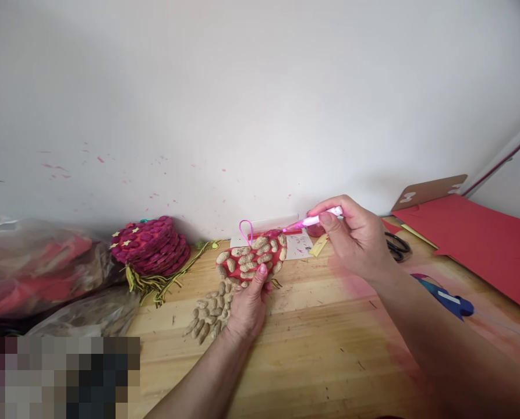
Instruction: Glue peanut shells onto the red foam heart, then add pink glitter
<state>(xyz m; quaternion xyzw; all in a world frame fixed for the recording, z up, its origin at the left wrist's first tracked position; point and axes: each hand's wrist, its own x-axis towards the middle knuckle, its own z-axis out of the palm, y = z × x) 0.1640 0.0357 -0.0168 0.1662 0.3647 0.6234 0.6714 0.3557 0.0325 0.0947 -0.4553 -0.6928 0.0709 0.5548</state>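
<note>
My left hand grips the lower edge of a peanut-covered red ornament, thumb on its front. Whole peanuts are stuck on the red backing, and a pink cord loop sticks up from its top. Between the thumb and fingers of my right hand is a paintbrush with a white handle and pink-stained end. Its tip points left, over the ornament's upper right; whether it touches a peanut I cannot tell. The peanuts show their natural tan colour. Loose peanuts lie in a pile left of my left wrist.
Finished-looking magenta pieces with yellow tassels are stacked at left, beside plastic bags. Black scissors, red sheets and a blue tool lie to the right. A paint-marked white wall rises behind the wooden table.
</note>
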